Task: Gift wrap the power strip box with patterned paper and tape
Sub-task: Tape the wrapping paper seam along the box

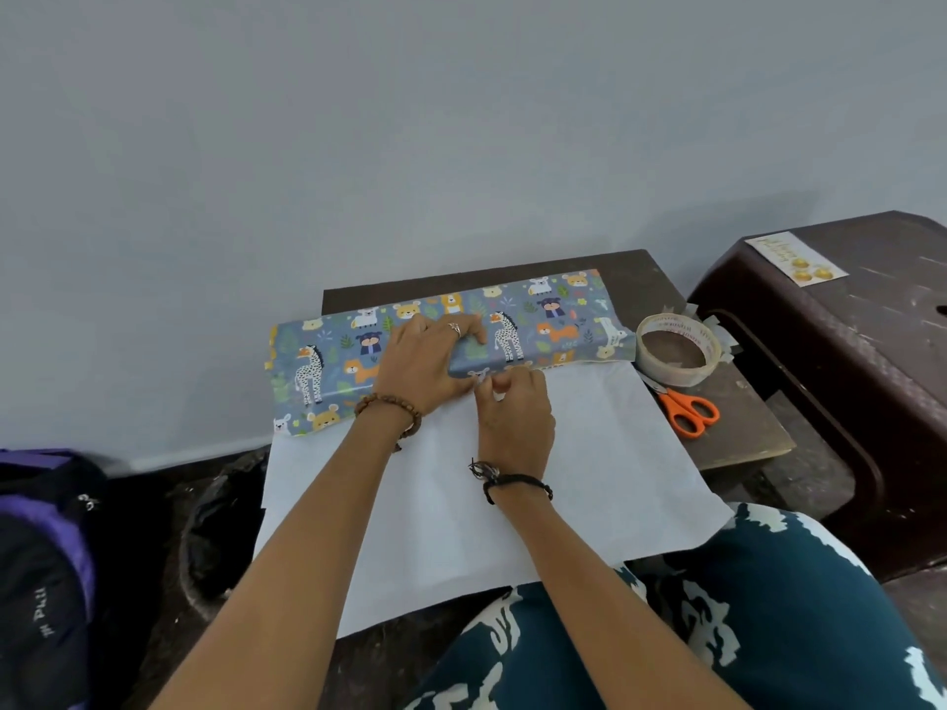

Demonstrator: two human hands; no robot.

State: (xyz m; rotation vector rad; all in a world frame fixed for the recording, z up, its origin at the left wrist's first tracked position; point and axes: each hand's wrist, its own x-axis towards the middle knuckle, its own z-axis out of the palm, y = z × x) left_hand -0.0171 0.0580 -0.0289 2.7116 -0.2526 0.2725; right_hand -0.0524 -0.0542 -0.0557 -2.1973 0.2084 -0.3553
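Box sits at the far side of the surface [738, 402], patterned paper [538, 320] folded over it. Left hand [430, 358] flat, pinning the fold; right hand [512, 402] pinches a tape piece at the seam. Keep paper taut, press tape across the edge, smooth outward.

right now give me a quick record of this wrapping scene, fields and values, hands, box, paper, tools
box: wrapped box lies across the small table, patterned paper folded over it
paper: white underside spreads toward the person
left hand: left hand presses flat on the box top
right hand: right hand pinches at the paper's edge on the near side; tape piece not clearly visible
tape roll: tape roll right of the box
scissors: orange scissors beside the roll
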